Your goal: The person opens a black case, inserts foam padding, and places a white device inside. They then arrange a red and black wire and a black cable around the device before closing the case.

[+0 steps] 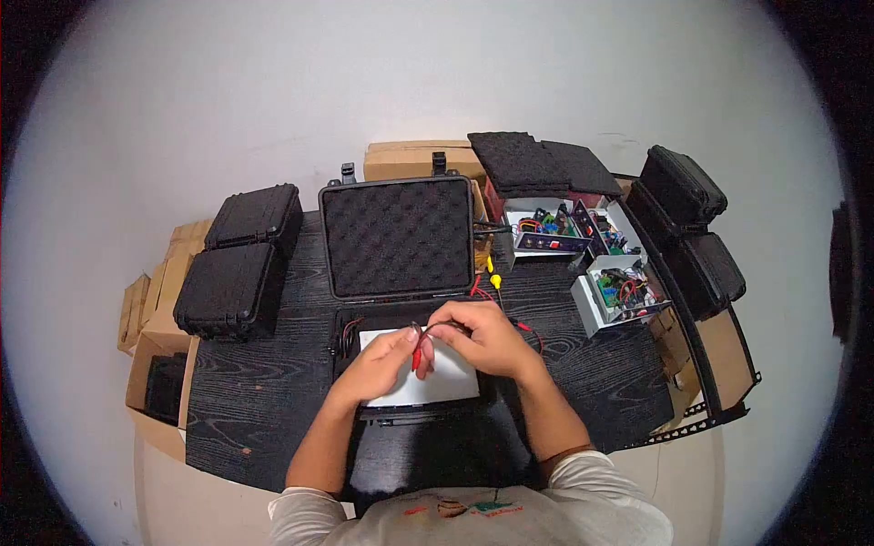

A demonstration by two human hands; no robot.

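Observation:
Both of my hands are close together over an open black hard case [344, 371]. Inside it lies a white panel [421, 387], partly covered by my hands. My left hand [381, 362] pinches the end of a test lead with a red alligator clip [417, 358], which points down between the hands. My right hand [487, 338] is closed around the dark cable [444, 325] of the lead, which arches toward the left fingers. A coiled black cable [344, 338] sits at the case's left side. Grey foam [399, 237] lines the raised lid.
Closed black cases [228, 289] stand at left, with more [681, 187] at right. White boxes of wired electronics [619, 291] sit at the right back near foam sheets [537, 164]. Yellow clips [495, 281] and red leads lie beside the open case. A cardboard box [157, 414] is at left.

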